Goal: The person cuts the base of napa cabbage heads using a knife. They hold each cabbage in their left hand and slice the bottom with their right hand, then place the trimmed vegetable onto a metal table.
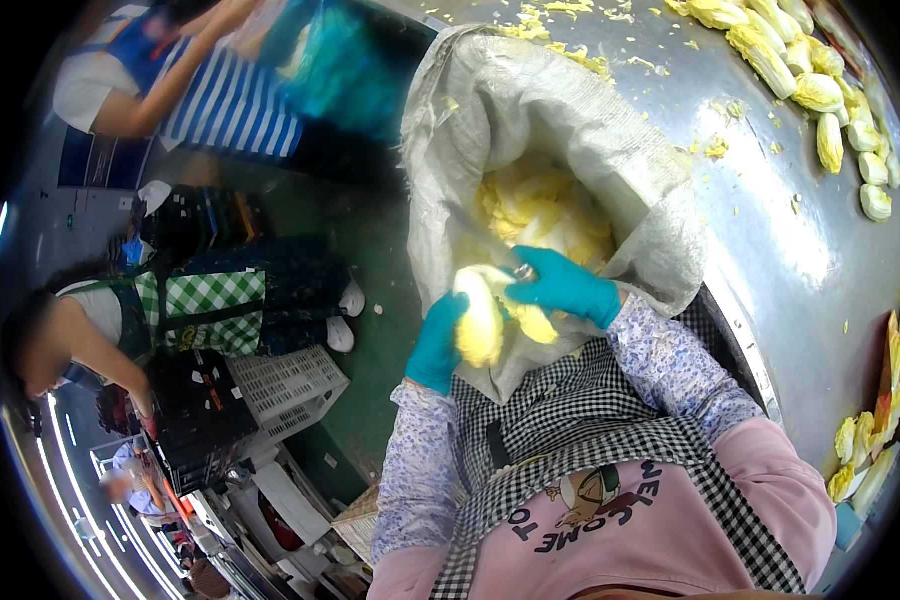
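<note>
My left hand [435, 345], in a teal glove, is closed around a pale yellow-white napa cabbage heart [480, 325]. Just to its right, my right hand [565, 285], also gloved in teal, has its fingers closed around a small metal tool [523, 271]. The tool is mostly hidden and blurred, so its kind is hard to make out. A loose yellow leaf [536, 323] hangs below the right fingers, beside the cabbage. Both hands are over the near rim of a white woven sack [560, 100], whose mouth gapes toward me with yellow cabbage leaves [540, 205] inside.
A metal table [770, 260] stretches along the right, with several cabbage hearts [818, 92] at its far side and leaf scraps scattered about. More cabbage [870, 450] lies at the near right. Two co-workers are on the left, near a white crate [290, 390] and a teal bag [340, 70].
</note>
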`<action>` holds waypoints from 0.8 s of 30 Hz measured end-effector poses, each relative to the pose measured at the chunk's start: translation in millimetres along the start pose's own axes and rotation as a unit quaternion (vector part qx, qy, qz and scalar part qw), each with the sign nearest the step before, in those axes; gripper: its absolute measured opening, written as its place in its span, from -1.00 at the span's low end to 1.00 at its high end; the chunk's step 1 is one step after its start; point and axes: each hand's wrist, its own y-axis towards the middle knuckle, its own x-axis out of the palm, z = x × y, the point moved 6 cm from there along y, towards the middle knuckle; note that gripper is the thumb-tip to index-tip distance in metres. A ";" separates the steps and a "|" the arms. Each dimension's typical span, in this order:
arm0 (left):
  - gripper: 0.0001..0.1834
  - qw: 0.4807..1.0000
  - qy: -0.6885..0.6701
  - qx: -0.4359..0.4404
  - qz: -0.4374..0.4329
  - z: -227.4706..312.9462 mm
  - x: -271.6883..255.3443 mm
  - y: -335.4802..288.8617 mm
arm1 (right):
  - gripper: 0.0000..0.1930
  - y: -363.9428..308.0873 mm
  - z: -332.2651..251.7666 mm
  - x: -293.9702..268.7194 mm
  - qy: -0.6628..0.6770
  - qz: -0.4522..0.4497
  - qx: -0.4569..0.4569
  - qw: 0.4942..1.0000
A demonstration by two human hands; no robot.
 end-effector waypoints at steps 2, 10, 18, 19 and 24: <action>-0.31 1.000 -0.023 -0.006 -0.015 6.7 18.3 -9.2 | -0.64 5.6 2.4 -13.2 0.027 0.038 -0.070 0.996; -0.51 0.994 0.101 0.037 -0.018 13.2 16.4 0.7 | -0.53 3.1 -15.0 -33.9 -0.286 0.249 -0.126 0.917; -0.41 0.981 0.181 0.066 -0.034 4.9 32.4 -4.0 | -0.70 0.6 -16.8 2.4 -0.198 0.170 -0.170 0.950; -0.37 0.988 0.117 0.041 -0.094 6.9 42.0 -9.2 | -0.69 3.2 -14.3 -5.8 -0.213 0.194 -0.151 0.946; -0.03 0.979 -0.121 0.078 -0.145 5.9 46.1 -10.4 | -0.61 -0.3 -9.3 -22.0 -0.275 0.246 -0.104 0.924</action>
